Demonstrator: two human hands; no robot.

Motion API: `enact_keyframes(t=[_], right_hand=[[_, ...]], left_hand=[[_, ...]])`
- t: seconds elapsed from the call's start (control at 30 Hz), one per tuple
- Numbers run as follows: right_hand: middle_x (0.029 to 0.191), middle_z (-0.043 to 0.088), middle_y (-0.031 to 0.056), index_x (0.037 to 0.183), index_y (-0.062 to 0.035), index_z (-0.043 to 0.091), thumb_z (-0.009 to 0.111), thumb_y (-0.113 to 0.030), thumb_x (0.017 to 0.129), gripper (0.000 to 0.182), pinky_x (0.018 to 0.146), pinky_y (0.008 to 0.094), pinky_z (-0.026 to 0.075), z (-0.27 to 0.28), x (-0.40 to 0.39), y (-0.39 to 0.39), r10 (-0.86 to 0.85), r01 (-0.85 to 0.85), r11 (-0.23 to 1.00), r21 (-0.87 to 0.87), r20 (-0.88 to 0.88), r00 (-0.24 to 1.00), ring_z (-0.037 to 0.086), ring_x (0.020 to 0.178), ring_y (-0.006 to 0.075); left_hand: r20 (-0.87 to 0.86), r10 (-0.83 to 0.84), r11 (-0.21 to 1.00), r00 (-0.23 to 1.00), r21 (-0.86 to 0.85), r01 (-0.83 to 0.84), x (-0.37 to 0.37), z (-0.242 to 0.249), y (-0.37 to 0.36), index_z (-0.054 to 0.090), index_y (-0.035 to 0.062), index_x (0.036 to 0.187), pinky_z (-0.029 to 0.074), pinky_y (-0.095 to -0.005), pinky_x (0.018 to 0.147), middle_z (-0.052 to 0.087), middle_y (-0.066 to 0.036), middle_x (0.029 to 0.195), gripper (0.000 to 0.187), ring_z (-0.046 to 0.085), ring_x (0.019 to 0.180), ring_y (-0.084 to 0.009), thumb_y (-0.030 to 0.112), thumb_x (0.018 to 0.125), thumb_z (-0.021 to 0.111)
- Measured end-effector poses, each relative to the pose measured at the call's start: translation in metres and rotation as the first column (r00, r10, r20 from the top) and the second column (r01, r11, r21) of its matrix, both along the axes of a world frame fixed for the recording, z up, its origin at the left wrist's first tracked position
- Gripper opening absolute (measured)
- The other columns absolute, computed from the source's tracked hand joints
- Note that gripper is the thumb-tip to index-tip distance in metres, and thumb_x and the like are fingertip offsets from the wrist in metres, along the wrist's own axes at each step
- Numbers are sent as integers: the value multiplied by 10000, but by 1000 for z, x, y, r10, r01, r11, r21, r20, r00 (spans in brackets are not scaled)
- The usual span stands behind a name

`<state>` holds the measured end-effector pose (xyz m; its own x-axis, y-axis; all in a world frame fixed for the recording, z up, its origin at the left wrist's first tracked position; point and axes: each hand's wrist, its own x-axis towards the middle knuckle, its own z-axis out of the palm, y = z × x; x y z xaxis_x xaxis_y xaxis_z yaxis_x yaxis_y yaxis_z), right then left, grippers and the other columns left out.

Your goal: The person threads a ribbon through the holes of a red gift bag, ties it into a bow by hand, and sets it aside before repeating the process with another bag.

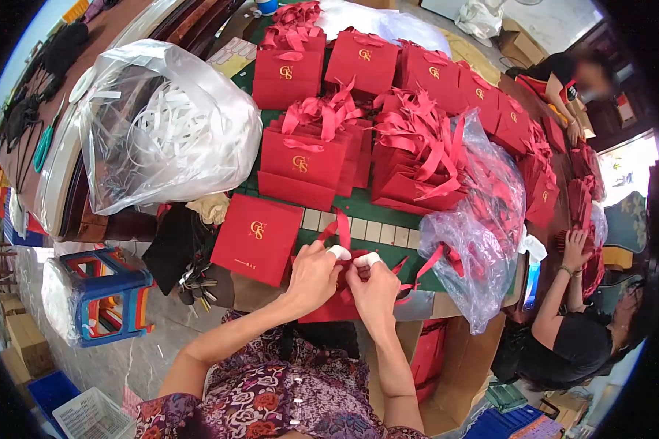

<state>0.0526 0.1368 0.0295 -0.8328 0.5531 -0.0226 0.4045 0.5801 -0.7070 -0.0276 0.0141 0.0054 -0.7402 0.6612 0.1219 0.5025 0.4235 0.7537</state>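
Observation:
My left hand [313,279] and my right hand [374,291] meet at the table's near edge, with white covers on fingertips. Both are closed in a pinch on a red ribbon [338,228], part of which stands up above the left fingers. Below them lies a red paper bag [331,310], largely covered by my hands. Beside my left hand is a flat red gift bag [255,240] with gold lettering. Just beyond my fingers runs a row of white rectangular pieces [359,228]. A clear plastic bag of red ribbons [470,245] lies right of my right hand.
Several red gift bags [300,167] with ribbon handles stand across the green table. A large clear bag of white strips [179,128] sits left. A person in black [582,340] works at right; another is farther back. Blue stools [113,296] and an open carton [458,366] flank me.

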Motion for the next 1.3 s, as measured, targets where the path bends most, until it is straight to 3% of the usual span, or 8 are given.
enact_keyframes(t=[0.2, 0.4, 0.6, 0.7, 0.9, 1.0, 1.17, 1.3], right_hand=[[775, 687, 143, 894, 10, 660, 715, -107, 828, 145, 637, 367, 541, -1, 2, -3, -28, 30, 998, -56, 30, 999, 700, 685, 268], [812, 696, 159, 960, 9, 680, 718, -99, 853, 156, 655, 356, 541, -1, 11, 3, -74, 28, 957, -288, -152, 986, 705, 710, 264], [862, 667, 120, 963, -41, 705, 727, -108, 849, 134, 659, 370, 514, -3, 12, 7, 84, -86, 996, -17, -80, 993, 677, 751, 287], [865, 652, 99, 969, -22, 700, 724, -73, 853, 129, 680, 316, 517, -3, 11, 8, 121, -108, 988, 110, -121, 985, 657, 744, 209], [929, 625, 121, 971, -38, 712, 702, -108, 875, 118, 713, 349, 489, 23, 16, 32, 105, -136, 979, -155, -195, 975, 630, 820, 273], [934, 609, 120, 958, -42, 713, 694, -142, 880, 128, 784, 383, 475, 15, 14, 42, 332, -333, 943, 16, -156, 930, 606, 893, 294], [957, 606, 116, 933, -72, 727, 672, -218, 878, 166, 830, 402, 467, 16, 15, 48, 486, -487, 873, 1, 65, 872, 587, 943, 307], [926, 612, 111, 931, -75, 729, 679, -228, 877, 170, 800, 388, 475, 7, 12, 56, 584, -582, 812, -54, 24, 812, 602, 915, 298]], left_hand=[[-144, 4, 1000, 990, -7, -5, 13, 9, 4, 678, 70, 1007, 440, -404, 751, 654, -110, 829, 198, 578, 852, -303, 34, 813, 662], [66, -5, 1000, 998, 28, 3, 0, 0, -4, 663, 52, 1014, 466, -432, 781, 683, -125, 875, 213, 610, 881, -331, 30, 803, 682], [96, -35, 999, 995, -5, 36, 0, 4, -3, 648, 43, 987, 479, -435, 796, 696, -127, 898, 182, 626, 900, -328, 41, 809, 684], [61, -38, 999, 997, 20, 37, -3, 1, -3, 648, 41, 982, 484, -434, 797, 695, -123, 895, 180, 636, 888, -325, 67, 812, 701], [228, -79, 987, 970, 158, 44, -1, 10, -4, 659, 48, 972, 487, -438, 770, 688, -118, 842, 226, 634, 896, -314, 151, 796, 757], [146, -85, 993, 986, 95, 71, 8, 12, -7, 663, 64, 950, 478, -420, 770, 690, -99, 839, 219, 624, 867, -286, 165, 788, 771], [-228, -97, 992, 969, 58, 113, 24, 10, -16, 680, 110, 879, 405, -380, 695, 656, -28, 819, 168, 570, 776, -240, 148, 748, 779], [-395, -104, 990, 913, 43, 132, 34, 9, -23, 682, 107, 868, 401, -377, 683, 623, -20, 802, 139, 550, 772, -230, 133, 750, 751]])
